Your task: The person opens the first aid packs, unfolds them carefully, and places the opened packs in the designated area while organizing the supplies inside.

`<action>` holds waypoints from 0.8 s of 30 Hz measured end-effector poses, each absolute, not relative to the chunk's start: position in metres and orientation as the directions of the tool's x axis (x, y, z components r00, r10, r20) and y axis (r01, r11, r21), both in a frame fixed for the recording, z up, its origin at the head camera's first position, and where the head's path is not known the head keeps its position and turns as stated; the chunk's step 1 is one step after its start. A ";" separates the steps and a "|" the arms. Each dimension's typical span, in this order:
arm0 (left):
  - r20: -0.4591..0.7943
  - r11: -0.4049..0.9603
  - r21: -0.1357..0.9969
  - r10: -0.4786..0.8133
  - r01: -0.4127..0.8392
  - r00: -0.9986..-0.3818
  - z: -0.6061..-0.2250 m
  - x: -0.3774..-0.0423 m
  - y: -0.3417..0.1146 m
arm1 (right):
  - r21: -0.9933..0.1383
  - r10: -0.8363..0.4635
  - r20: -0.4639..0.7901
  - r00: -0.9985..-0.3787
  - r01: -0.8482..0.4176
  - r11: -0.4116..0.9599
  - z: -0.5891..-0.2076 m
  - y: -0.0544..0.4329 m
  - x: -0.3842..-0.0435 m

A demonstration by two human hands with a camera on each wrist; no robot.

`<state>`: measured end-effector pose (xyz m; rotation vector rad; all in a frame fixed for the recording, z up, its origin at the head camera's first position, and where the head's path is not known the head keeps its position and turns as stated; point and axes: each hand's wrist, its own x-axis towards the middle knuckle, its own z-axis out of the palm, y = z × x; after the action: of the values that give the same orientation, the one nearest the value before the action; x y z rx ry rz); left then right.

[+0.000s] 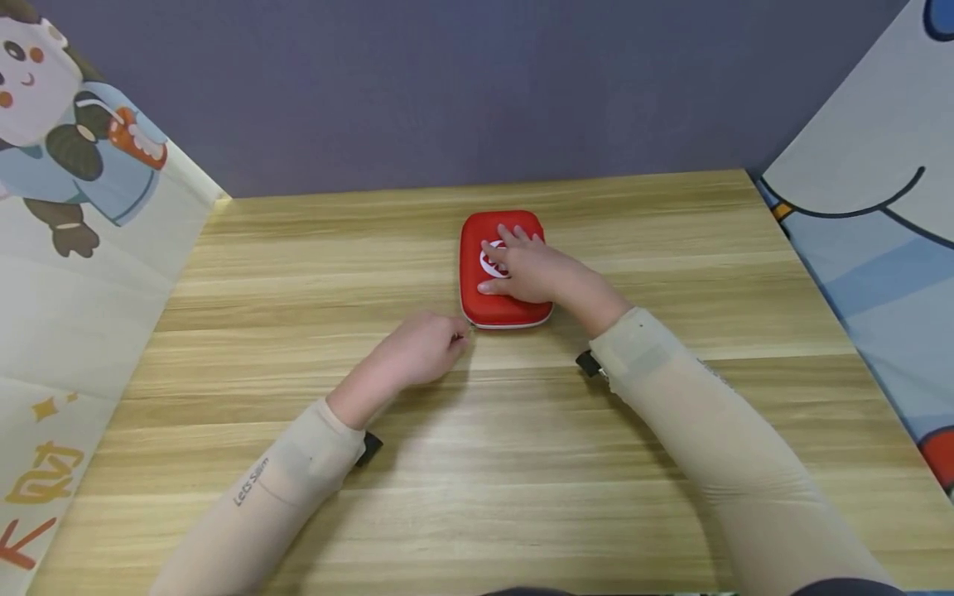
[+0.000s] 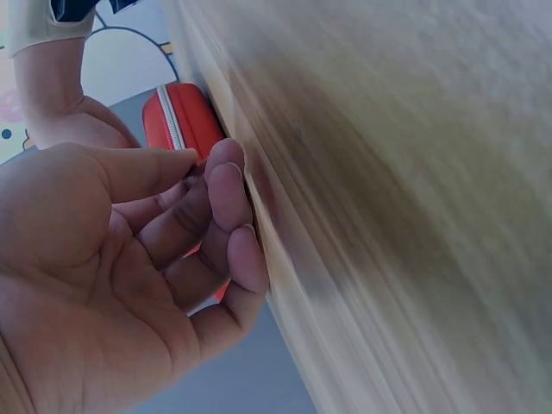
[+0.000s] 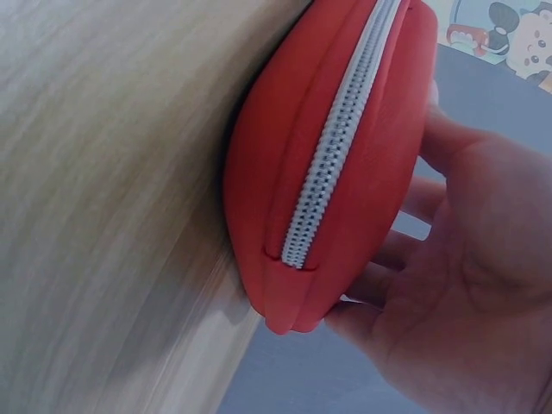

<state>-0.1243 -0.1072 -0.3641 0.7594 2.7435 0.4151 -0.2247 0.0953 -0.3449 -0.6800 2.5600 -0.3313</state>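
Note:
A red zippered hard case (image 1: 501, 308) lies on the wooden table, with a round white emblem on its lid. My right hand (image 1: 531, 271) rests on the lid with its fingers spread, partly covering the emblem. At the near left corner, my left hand (image 1: 428, 348) pinches the zipper pull between thumb and curled fingers; the pull itself is almost entirely hidden. The silver zipper teeth (image 2: 170, 119) run along the case's side in the left wrist view. From the right wrist, the closed zipper (image 3: 332, 147) is seen running to its end, with my right palm (image 3: 483, 259) beside the lid.
The wood-grain table (image 1: 298, 273) extends around the case on all sides. A dark grey-blue panel (image 1: 447, 99) stands behind it. Cartoon-printed sheets flank it on the left (image 1: 89, 306) and right (image 1: 857, 207). Small black devices (image 1: 368, 449) sit at both wrists.

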 end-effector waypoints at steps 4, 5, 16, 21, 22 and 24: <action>-0.165 0.817 0.351 0.534 0.457 -0.829 -0.366 -0.125 -0.106 | -0.345 -0.522 -0.369 -0.769 -0.408 0.845 -0.344 0.096 -0.224; -0.164 0.817 0.355 0.533 0.455 -0.830 -0.367 -0.125 -0.106 | -0.345 -0.522 -0.367 -0.770 -0.409 0.845 -0.344 0.096 -0.224; -0.177 0.799 0.367 0.563 0.476 -0.807 -0.373 -0.122 -0.096 | -0.351 -0.528 -0.361 -0.769 -0.412 0.841 -0.346 0.097 -0.225; -0.195 0.838 0.326 0.513 0.438 -0.836 -0.372 -0.120 -0.094 | -0.319 -0.514 -0.363 -0.777 -0.414 0.852 -0.346 0.093 -0.223; -0.201 0.853 0.313 0.489 0.417 -0.849 -0.371 -0.119 -0.094 | -0.298 -0.503 -0.365 -0.784 -0.413 0.860 -0.346 0.092 -0.222; -0.209 0.883 0.280 0.439 0.377 -0.874 -0.371 -0.118 -0.097 | -0.235 -0.468 -0.374 -0.801 -0.406 0.883 -0.345 0.090 -0.218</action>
<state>-0.1182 -0.0966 -0.3706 0.6156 2.7852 0.3355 -0.2175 0.0901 -0.3447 -0.6402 2.6242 -0.1989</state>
